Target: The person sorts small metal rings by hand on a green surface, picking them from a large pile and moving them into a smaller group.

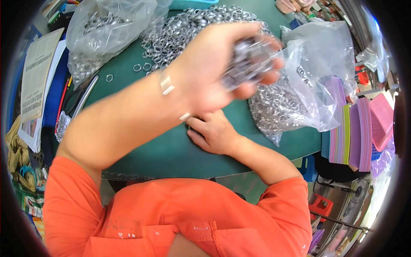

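Note:
My left hand (209, 58) is raised over the table, palm up and blurred by motion. Its fingers curl round a handful of grey metal rings (248, 64). Below its wrist, my right hand (217, 133) rests low at the green table top (150, 158), with its fingers bent together. The left wrist covers part of those fingertips, and whatever they pinch is too small to make out. Behind the left hand spreads a large heap of metal rings (188, 28). A few loose rings (137, 67) lie at its left edge, some with an angular outline.
Clear plastic bags of rings stand at the far left (115, 38) and at right (282, 103). Papers (40, 77) and scissors-like tools (83, 100) line the left side. Stacked coloured trays (357, 132) crowd the right edge. A blue container (192, 4) sits at the back.

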`<action>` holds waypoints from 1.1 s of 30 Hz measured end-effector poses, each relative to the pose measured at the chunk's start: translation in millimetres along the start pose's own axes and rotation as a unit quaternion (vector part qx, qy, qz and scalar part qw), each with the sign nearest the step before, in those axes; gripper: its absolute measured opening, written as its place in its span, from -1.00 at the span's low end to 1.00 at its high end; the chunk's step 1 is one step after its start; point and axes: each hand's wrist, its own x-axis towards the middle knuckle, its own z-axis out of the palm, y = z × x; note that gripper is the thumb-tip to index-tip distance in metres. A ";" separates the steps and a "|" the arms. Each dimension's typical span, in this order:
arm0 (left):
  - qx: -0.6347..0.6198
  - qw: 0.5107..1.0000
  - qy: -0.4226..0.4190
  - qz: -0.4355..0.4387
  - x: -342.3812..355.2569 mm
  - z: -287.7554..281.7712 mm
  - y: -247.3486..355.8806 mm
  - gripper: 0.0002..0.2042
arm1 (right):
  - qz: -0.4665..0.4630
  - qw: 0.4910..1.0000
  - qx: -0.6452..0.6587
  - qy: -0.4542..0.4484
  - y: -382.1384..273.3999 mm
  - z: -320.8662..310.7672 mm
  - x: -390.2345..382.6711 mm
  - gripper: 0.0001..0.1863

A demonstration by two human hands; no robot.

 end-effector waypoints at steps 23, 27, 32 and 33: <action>0.448 0.849 0.160 0.229 -32.3 -49.7 4.9 -0.76 | 0.253 0.931 0.205 0.165 -9.3 -59.4 -8.8 -0.77; 0.480 0.841 0.162 0.193 -7.8 -29.7 2.1 -0.68 | 0.139 0.929 0.146 0.309 -30.9 -196.9 13.9 -0.76; 0.514 0.846 0.119 0.071 93.9 18.7 3.7 -0.25 | 0.341 0.891 -0.021 0.299 30.6 -279.1 10.9 -0.69; 0.519 0.846 0.112 0.054 114.5 27.8 -1.7 -0.23 | 0.413 0.891 -0.064 0.177 27.0 -276.1 1.0 -0.67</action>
